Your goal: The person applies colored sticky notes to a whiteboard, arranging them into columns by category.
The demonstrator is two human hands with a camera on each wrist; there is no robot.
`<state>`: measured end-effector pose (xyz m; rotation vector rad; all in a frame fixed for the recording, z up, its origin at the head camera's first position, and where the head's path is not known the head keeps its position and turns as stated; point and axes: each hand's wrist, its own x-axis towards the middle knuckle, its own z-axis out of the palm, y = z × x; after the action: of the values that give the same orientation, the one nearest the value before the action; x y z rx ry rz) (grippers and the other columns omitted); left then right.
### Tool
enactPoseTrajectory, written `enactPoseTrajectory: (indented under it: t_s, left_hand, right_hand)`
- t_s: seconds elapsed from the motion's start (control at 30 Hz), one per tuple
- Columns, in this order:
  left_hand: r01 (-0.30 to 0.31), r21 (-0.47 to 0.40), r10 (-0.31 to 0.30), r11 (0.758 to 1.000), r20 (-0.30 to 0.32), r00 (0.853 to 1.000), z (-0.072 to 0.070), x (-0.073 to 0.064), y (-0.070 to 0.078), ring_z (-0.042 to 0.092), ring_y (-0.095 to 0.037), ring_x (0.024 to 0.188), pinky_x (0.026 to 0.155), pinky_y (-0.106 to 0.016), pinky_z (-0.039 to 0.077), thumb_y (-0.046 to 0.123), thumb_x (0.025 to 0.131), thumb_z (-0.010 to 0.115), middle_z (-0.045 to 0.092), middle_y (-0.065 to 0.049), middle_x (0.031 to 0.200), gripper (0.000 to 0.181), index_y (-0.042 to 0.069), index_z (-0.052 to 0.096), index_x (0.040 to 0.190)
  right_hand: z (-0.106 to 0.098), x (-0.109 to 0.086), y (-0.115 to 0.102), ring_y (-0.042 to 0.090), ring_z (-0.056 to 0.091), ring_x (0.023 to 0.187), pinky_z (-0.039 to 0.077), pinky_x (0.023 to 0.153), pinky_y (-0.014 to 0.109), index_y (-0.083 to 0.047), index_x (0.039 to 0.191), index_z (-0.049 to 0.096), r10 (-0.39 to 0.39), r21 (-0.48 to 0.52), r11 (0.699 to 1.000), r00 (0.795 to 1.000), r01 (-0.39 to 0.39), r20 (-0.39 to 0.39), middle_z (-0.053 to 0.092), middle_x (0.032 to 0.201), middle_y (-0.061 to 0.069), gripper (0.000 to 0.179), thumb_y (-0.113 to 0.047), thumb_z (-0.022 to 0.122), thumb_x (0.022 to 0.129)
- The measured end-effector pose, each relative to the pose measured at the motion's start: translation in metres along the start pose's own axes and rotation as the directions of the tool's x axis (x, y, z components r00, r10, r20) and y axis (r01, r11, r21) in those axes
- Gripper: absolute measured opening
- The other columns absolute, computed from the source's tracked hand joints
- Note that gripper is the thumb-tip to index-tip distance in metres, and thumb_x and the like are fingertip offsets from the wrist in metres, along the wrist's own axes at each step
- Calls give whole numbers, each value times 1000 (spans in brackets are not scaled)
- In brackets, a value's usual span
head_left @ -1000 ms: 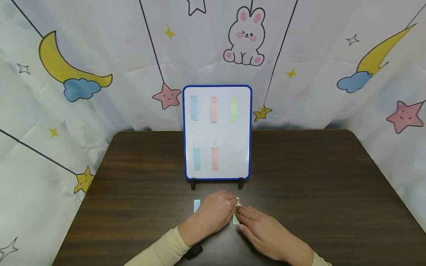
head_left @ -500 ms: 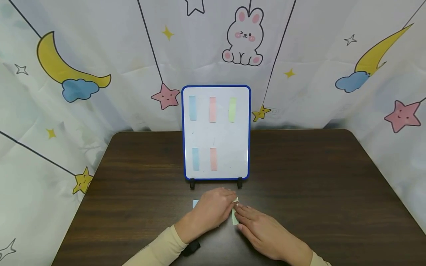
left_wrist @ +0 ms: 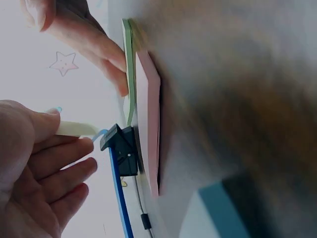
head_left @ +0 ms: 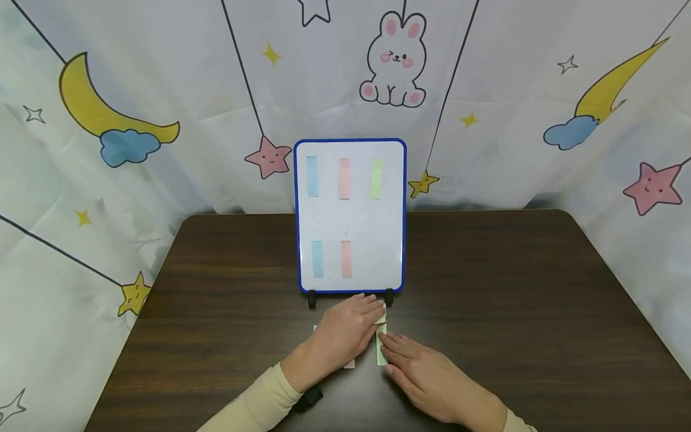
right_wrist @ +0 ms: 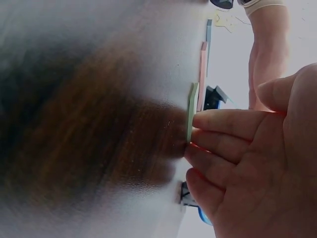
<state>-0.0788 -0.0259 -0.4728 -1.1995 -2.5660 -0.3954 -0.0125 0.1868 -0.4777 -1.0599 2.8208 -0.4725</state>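
My left hand (head_left: 348, 327) pinches a pale green sticky-note strip (left_wrist: 77, 129) between thumb and index finger; its other fingers are loosely bent. The strip lifts from the far end of a narrow green sticky-note pad (head_left: 381, 354) lying on the table. Straight fingertips of my right hand (head_left: 429, 372) rest against that pad's right side. To its left, a pink sticky-note pad (left_wrist: 148, 119) is mostly covered by my left hand in the head view. Only a corner of a blue pad (head_left: 315, 328) shows past that hand.
Behind my hands, a blue-framed whiteboard (head_left: 329, 219) stands on black feet (head_left: 312, 299). Blue, pink and green strips form its top row; a blue strip (head_left: 317, 259) and a pink strip (head_left: 346, 259) are below. A black object (head_left: 309, 399) lies beside my left sleeve.
My left hand has moved slightly away from me, toward the whiteboard, drawing the green strip up off the pad's far end. My right hand stays at the pad.
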Motion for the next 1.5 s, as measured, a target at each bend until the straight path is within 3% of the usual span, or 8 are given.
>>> enactPoseTrajectory:
  t_s: [0.27, 0.57, 0.77, 0.93, 1.17, 1.5]
  left_hand:
    - [-51, 49, 56, 997, -98, 994, -1, 2, -5, 64, -14, 120, 107, -30, 49, 18, 91, 67, 70, -2, 125, 31, 10, 70, 121]
    - [-35, 47, 43, 998, -199, 979, -5, 9, -15, 65, -16, 118, 104, -31, 51, 13, 88, 71, 70, -3, 124, 32, 8, 70, 120]
    - [-25, 107, 47, 994, -204, 978, -13, 15, -22, 63, -17, 122, 109, -31, 48, 12, 86, 73, 68, -4, 128, 39, 8, 67, 124]
    - [19, 132, 13, 991, -236, 972, -18, 25, -30, 63, -18, 122, 110, -32, 46, 12, 89, 70, 68, -4, 128, 36, 8, 67, 125]
    - [39, 139, 1, 989, -273, 962, -21, 37, -40, 65, -19, 120, 108, -35, 48, 13, 88, 71, 68, -7, 127, 36, 6, 68, 123]
    - [51, 205, 8, 977, -276, 961, -19, 54, -50, 63, -21, 123, 110, -35, 46, 13, 93, 66, 68, -8, 128, 33, 6, 67, 125]
  right_hand:
    - [-1, 1, -1, 18, 50, 136, 49, 107, 40, -14, 141, 54, 17, 16, 1000, 1000, -17, 11, 52, 147, -1, 45, -38, 41, 105]
    - [-1, 1, 0, 19, 50, 136, 49, 107, 41, -14, 141, 54, 30, 27, 999, 999, -31, 29, 52, 147, 0, 46, -39, 40, 105]
    - [-1, 1, 0, 19, 50, 137, 48, 108, 41, -14, 141, 54, 26, 29, 999, 999, -27, 33, 51, 148, 0, 46, -38, 40, 105]
    - [-1, 1, 1, 18, 48, 138, 47, 109, 42, -15, 144, 51, 52, 47, 997, 996, -56, 72, 49, 150, -1, 48, -40, 37, 105]
    - [-3, 2, 0, 18, 47, 139, 47, 110, 43, -15, 145, 48, 70, 59, 995, 993, -76, 96, 47, 152, -2, 50, -43, 34, 106]
    - [-2, 2, 1, 18, 47, 139, 47, 110, 42, -15, 145, 49, 72, 56, 995, 994, -77, 88, 47, 151, -2, 51, -44, 33, 106]
